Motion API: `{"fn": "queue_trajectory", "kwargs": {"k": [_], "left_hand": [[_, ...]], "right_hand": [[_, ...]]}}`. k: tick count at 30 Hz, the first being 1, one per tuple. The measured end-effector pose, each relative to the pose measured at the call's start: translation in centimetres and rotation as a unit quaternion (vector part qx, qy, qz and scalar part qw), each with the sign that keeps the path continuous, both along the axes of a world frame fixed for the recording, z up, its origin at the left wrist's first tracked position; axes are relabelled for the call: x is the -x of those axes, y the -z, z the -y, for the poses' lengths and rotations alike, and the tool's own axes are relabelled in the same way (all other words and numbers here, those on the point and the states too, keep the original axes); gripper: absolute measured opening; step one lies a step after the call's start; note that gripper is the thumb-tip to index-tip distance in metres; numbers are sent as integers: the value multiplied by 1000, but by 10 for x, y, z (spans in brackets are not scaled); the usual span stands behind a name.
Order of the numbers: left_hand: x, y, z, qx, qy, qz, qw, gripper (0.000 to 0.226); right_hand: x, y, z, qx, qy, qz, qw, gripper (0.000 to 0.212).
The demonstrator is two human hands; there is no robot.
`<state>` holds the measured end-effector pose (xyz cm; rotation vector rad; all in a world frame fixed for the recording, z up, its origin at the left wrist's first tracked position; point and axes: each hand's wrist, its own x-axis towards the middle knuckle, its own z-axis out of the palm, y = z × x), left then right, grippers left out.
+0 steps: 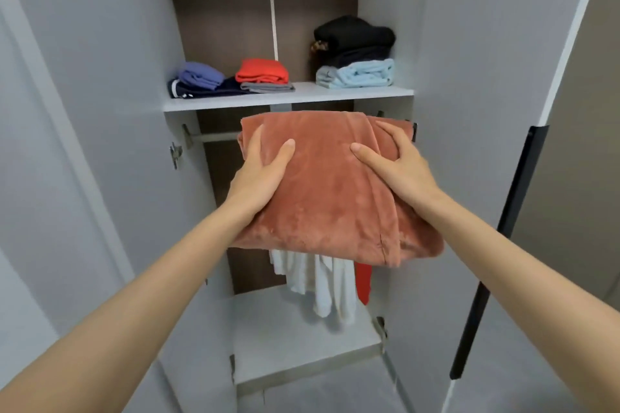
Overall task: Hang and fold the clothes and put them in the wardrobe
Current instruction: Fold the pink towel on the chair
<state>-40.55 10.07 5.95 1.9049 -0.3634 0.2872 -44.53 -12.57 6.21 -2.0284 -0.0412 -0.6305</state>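
a: what are the hands doing?
b: the left hand [261,168] and the right hand [399,164] each grip a side of the folded pink fleece [328,204], with thumbs on top and fingers curled over its edges.
a: where is it?
b: held up before the open wardrobe [110,77], just below the shelf [302,96], hiding part of the rail [214,136].
a: and further out?
b: folded piles sit on the shelf: a purple top [200,74], a red top [262,70], and a black bundle [354,35] over a light blue towel [360,74]. a white garment [322,282] and a red garment [363,282] hang below.
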Motion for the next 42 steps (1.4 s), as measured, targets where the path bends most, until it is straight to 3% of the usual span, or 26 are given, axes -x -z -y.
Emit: {"fn": "queue_trajectory", "kwargs": {"k": [13, 22, 30, 37, 42], "left_hand": [[-182, -114, 28, 26, -59, 92, 994, 73], [-288, -182, 25, 25, -112, 113, 987, 70], [-373, -228, -32, -14, -174, 106, 979, 73], [-456, -263, -112, -27, -214, 120, 969, 57], [-520, -277, -157, -103, -292, 83, 947, 64]], "right_hand": [[-200, -118, 34, 7, -73, 106, 992, 74], [-335, -187, 37, 12, -134, 92, 987, 78], [-447, -225, -27, 1, -175, 59, 983, 75], [-546, -251, -118, -19, -218, 20, 976, 79], [-610, -258, -168, -25, -232, -12, 972, 81]]}}
